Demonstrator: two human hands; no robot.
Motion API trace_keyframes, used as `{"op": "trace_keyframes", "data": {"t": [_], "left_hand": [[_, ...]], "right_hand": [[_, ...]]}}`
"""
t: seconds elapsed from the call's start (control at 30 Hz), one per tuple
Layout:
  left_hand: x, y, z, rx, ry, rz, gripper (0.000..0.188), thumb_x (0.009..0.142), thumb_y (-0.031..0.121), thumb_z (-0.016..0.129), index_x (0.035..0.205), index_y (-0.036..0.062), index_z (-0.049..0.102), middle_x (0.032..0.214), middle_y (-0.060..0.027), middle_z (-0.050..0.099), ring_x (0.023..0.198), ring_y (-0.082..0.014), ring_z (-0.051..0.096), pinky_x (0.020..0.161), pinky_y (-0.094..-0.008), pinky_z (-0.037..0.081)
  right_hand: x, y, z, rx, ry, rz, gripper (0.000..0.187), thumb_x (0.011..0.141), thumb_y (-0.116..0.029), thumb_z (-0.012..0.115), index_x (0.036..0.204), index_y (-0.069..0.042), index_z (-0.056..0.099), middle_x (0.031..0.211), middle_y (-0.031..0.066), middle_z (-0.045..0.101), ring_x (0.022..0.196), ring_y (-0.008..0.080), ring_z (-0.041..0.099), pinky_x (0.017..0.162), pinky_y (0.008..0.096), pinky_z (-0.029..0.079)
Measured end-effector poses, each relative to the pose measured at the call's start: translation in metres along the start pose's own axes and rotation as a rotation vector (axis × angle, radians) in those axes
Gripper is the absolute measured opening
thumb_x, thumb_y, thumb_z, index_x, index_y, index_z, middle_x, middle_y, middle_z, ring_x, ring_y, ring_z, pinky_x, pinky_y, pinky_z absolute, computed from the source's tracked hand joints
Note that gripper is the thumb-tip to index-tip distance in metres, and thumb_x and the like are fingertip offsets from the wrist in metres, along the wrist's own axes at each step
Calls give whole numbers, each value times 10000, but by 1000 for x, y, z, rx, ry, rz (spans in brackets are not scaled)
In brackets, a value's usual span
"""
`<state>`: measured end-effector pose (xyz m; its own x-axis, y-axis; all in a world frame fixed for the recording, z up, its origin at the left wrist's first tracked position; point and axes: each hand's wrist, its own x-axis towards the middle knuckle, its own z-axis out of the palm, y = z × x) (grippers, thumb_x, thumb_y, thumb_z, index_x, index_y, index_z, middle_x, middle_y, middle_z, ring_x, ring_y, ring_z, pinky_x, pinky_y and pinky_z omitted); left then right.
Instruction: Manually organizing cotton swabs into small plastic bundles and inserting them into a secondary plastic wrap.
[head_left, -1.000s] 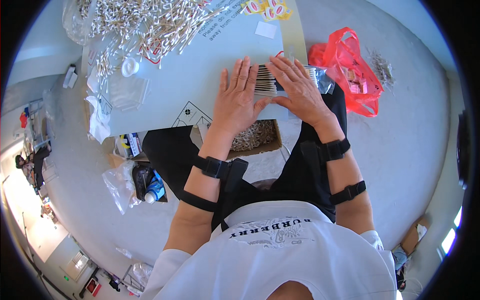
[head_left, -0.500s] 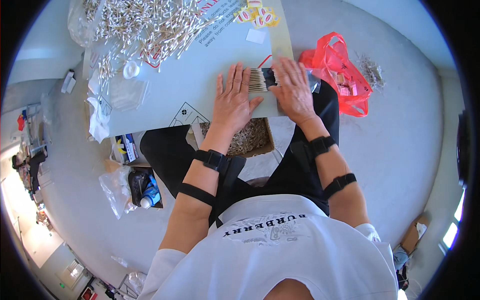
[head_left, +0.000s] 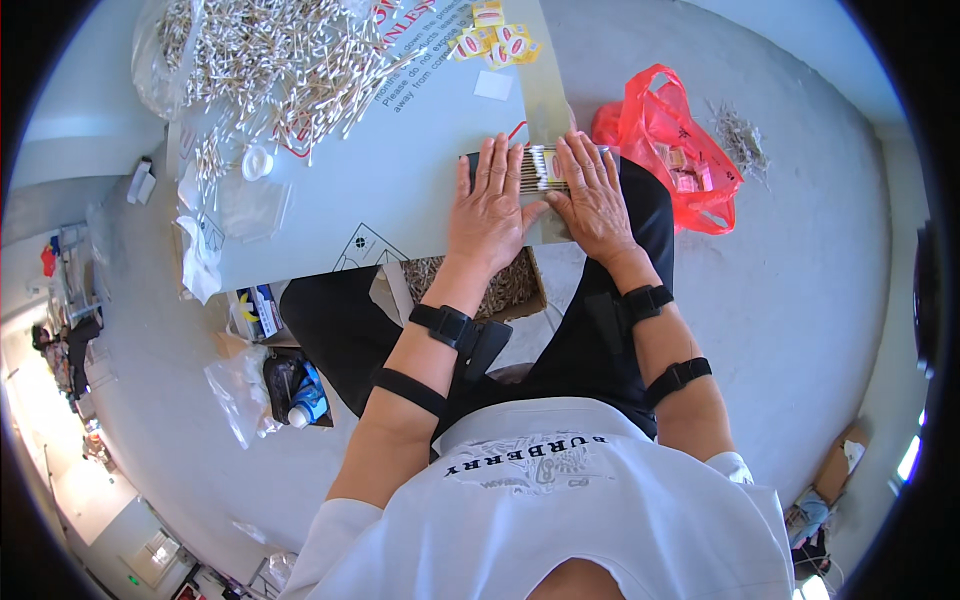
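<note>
A flat row of cotton swabs [head_left: 535,170] lies on the table near its right front corner, with a small yellow label [head_left: 552,166] on it. My left hand [head_left: 487,212] rests flat across the row's left part, fingers stretched forward. Over the right part my right hand [head_left: 592,205] also lies flat, its fingers extended. The two thumbs nearly meet in front of the swabs. What lies under the palms is hidden; clear film shows at the right end and a dark edge at the left.
Loose cotton swabs [head_left: 270,70] are heaped at the far left of the table [head_left: 400,170]. Yellow labels [head_left: 497,42], a white card [head_left: 493,85], a white ring [head_left: 257,162] and clear bags [head_left: 250,210] lie about. A red plastic bag [head_left: 650,110] stands at the right; a box [head_left: 530,305] sits below.
My left hand has slid right, and my right hand has settled flat slightly lower. The yellow label now shows on the swab row between them, where a dark strip showed before.
</note>
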<state>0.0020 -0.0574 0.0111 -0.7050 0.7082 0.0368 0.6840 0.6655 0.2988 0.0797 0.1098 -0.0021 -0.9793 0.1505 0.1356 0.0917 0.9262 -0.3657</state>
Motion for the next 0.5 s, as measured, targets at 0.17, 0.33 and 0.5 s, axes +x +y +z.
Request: {"op": "trace_keyframes", "data": {"t": [0.17, 0.33, 0.5], "left_hand": [[6, 7, 2, -2, 13, 24, 775, 950, 492, 501, 1526, 47, 234, 1602, -154, 189, 1493, -289, 157, 1193, -508, 122], [9, 8, 3, -18, 21, 60, 767, 957, 465, 502, 1523, 26, 225, 1595, -172, 197, 1489, -300, 164, 1190, -511, 127], [14, 8, 2, -312, 83, 23, 728, 983, 412, 487, 1515, -1, 211, 1572, -217, 226, 1478, -334, 186, 1189, -477, 151]], "right_hand": [[1, -1, -2, 15, -6, -10, 690, 944, -334, 551, 1522, -91, 264, 1590, 105, 246, 1478, 284, 199, 1200, 449, 135], [1, 0, -2, 47, -4, -3, 699, 934, -314, 561, 1522, -86, 261, 1592, 107, 240, 1478, 285, 198, 1201, 439, 141], [-1, 5, 0, 71, 91, 70, 622, 933, -269, 572, 1489, -103, 349, 1556, 144, 305, 1450, 309, 264, 1188, 440, 178]]}}
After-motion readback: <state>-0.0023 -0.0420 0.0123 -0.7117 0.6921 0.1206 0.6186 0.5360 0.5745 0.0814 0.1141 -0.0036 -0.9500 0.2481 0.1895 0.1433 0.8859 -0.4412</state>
